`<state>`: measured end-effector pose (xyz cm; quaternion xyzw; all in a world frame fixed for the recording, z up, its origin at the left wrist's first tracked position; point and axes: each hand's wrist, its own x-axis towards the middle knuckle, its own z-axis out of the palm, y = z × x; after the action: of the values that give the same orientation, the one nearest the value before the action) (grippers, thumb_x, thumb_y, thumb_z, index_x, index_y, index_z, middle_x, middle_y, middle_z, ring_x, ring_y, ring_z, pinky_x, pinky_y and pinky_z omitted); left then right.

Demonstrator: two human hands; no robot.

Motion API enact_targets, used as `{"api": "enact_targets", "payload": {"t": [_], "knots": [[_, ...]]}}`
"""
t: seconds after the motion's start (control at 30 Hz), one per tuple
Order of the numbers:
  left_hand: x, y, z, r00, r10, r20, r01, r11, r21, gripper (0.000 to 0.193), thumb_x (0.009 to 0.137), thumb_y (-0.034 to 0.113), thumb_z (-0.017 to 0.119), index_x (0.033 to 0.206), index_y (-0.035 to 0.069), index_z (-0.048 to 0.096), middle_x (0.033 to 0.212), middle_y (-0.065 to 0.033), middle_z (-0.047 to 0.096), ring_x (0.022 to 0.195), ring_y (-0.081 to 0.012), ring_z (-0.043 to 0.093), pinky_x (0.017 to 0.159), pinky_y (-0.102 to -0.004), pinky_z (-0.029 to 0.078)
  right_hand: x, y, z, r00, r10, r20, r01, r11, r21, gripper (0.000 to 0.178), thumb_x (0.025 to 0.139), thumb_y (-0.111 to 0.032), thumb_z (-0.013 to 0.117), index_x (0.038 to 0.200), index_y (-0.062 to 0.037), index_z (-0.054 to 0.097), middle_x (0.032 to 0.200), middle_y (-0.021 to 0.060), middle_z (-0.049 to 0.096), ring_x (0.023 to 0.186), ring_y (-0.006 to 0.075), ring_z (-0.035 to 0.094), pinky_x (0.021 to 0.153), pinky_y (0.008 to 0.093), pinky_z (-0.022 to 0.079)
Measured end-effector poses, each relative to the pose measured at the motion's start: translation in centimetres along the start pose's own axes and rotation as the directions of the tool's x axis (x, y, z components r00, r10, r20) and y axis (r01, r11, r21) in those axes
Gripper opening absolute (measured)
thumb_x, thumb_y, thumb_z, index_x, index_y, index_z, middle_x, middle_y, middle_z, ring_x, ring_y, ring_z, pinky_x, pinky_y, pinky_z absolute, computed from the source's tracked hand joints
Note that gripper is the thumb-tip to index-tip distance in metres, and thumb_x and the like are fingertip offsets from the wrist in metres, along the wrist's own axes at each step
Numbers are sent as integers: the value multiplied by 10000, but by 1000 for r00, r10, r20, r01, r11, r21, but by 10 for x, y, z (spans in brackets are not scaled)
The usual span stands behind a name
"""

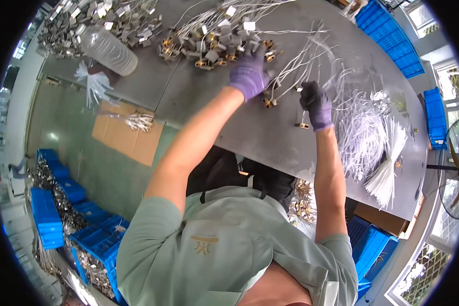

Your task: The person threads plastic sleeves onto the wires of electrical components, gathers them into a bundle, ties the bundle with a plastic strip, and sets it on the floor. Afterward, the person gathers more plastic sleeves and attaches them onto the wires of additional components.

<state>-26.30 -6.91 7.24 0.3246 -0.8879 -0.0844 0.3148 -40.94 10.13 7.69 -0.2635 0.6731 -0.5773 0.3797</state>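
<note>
"On the grey table [186, 92], what risk did you note?"

"Snagging, in my judgement: white wires [297, 62] crossed beside the heap of metal parts [217, 53] at the far middle, so one tug could have dragged several. Left hand [249, 76], gloved, rested at the heap's near edge, fingers spread; grip unclear. Right hand [317, 104], gloved, lay farther right, fingers curled; couldn't tell whether anything was gripped."

"The parts' look?"

"Small, boxy, silver-grey, some showing brassy gold, jumbled every way."
</note>
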Motion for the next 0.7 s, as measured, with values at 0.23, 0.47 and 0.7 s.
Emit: {"api": "enact_targets", "payload": {"t": [0.23, 0.47, 0.7], "knots": [[76, -34, 32, 891, -148, 430, 1, 947, 322, 326, 870, 240, 484, 1156, 105, 562, 1049, -178, 611, 988, -339, 585, 867, -453, 446, -54, 27, 27, 967, -159, 199, 187, 974, -127, 512, 959, -451, 416, 850, 10, 608, 687, 69, 607, 568, 132, 557, 576, 251, 453], [19, -90, 12, 981, 73, 179, -78, 997, 23, 269, 779, 339, 676, 888, 94, 648, 824, -109, 655, 880, -293, 608, 794, -429, 461, -53, 31, 52, 950, -90, 300, 58, 992, 114, 237, 905, -167, 560, 1043, 19, 607, 795, 62, 642, 770, 137, 603, 716, 280, 475], [2, -108, -11, 965, -118, 235, 192, 925, -327, 308, 762, 303, 738, 831, 13, 659, 749, -101, 675, 655, -192, 618, 650, -302, 489, -28, 43, 106, 916, 144, 375, -239, 946, 221, 300, 941, -218, 535, 1118, 23, 555, 882, 125, 672, 790, 225, 684, 661, 299, 555]]}}
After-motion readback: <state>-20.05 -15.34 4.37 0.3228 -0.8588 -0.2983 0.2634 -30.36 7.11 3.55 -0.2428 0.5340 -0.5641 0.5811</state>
